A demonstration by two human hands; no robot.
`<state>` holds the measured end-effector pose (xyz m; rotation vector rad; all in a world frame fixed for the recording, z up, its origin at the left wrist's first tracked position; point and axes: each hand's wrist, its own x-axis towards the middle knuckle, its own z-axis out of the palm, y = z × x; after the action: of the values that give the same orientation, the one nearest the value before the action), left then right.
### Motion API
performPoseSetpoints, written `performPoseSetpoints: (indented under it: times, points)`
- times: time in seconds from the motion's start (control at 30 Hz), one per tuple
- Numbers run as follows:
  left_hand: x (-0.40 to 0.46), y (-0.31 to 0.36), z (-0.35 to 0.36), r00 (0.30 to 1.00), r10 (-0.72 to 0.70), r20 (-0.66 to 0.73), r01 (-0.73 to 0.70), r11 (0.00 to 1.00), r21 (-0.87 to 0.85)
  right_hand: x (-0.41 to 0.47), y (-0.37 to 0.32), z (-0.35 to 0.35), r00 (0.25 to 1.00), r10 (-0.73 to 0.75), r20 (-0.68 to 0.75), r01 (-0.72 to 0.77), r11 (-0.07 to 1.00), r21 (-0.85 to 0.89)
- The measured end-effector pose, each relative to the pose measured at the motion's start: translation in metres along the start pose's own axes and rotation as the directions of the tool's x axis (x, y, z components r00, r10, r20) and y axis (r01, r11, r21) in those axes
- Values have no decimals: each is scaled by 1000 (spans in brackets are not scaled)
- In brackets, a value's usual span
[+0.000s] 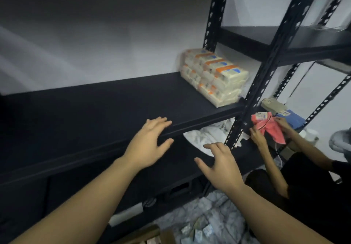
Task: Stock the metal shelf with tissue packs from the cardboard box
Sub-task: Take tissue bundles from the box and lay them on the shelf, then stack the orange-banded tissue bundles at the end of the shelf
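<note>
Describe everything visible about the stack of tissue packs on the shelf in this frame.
The tissue packs form a neat block, two or three layers high, at the right end of the black metal shelf, close beside the perforated upright. Each is cream-white in glossy clear wrap with orange bands and blue marks. The print is too blurred to read. The block rests flat on the shelf board, near its front edge. Neither hand touches it.

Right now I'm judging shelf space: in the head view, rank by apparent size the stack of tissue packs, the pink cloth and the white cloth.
1. stack of tissue packs
2. white cloth, partly hidden by the shelf
3. pink cloth, held by another person

Their distances from the camera differ, so true sizes are unsure.
</note>
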<state>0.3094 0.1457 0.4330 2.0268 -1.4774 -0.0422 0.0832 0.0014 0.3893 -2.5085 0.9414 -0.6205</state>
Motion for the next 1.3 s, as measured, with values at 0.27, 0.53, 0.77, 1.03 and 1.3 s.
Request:
performPoseSetpoints:
  times: [0.27, 0.53, 0.77, 1.03, 1.3]
  points:
    - [-112, -9, 58, 983, -153, 97, 150, 988, 33, -32, 1, 51, 974, -57, 221, 53, 998, 21]
    - [-234, -36, 138, 771, -605, 201, 620, 785, -13, -91, 55, 135, 853, -81, 516, 34, 994, 100]
    - [-336, -67, 202, 540, -784, 305, 828, 560, -26, -165, 87, 224, 677, -26, 736, -77, 991, 105]
    - [-411, -164, 287, 413, -805, 426, 877, 478, 54, -226, 100, 355, 517, 106, 849, -138, 990, -39]
    - [-470, -270, 393, 448, -648, 616, 741, 654, 149, -272, 130, 520, 462, 213, 861, -213, 969, -125]
